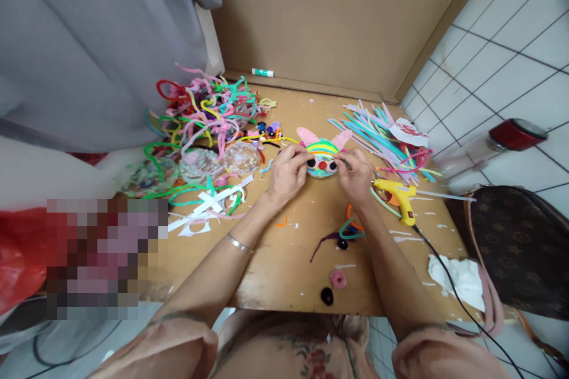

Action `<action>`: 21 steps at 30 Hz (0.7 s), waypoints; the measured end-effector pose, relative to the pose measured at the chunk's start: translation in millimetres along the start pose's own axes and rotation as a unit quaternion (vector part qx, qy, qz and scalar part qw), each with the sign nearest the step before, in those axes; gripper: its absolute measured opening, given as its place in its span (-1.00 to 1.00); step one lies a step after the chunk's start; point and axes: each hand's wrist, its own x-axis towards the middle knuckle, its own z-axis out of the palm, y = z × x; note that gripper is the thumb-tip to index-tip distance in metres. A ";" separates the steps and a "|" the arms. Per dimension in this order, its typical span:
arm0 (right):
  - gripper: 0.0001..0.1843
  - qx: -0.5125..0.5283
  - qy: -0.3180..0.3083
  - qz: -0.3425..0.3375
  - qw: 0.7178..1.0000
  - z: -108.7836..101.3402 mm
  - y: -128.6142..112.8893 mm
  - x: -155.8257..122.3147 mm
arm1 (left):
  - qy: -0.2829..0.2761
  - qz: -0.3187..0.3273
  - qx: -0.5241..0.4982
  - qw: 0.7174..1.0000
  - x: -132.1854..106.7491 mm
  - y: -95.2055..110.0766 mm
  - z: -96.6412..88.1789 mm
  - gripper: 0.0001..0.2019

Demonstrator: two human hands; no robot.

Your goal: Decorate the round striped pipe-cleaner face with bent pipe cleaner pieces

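Note:
A striped pipe-cleaner face point(323, 151) with two pink ears, black eyes and a red nose lies on the cardboard work surface point(275, 260). My left hand point(288, 173) pinches its left edge, fingers closed by the left black eye. My right hand point(355, 176) pinches its right edge by the other eye. A yellow glue gun point(398, 194) lies just right of my right hand, with its black cord running off toward me.
A tangled pile of coloured pipe cleaners point(208, 109) sits at the back left, straight ones point(377, 130) at the back right. Clear plastic domes point(213, 161), white paper scraps point(208, 204), a pink pom-pom point(338, 278), a tissue point(457, 278), a glue stick point(263, 73), a bottle point(489, 148) and a brown bag point(515, 243) surround them.

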 end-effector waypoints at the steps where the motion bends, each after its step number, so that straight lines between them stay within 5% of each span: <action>1: -0.83 -0.003 -0.002 -0.002 1.000 0.2 0.3 -0.2 | -0.004 0.004 0.007 1.000 -0.1 0.0 -0.4 -0.71; 21: -0.75 0.042 -0.015 0.001 0.999 0.0 -0.1 -2.3 | -0.019 -0.008 0.027 0.999 0.0 2.7 0.4 -0.69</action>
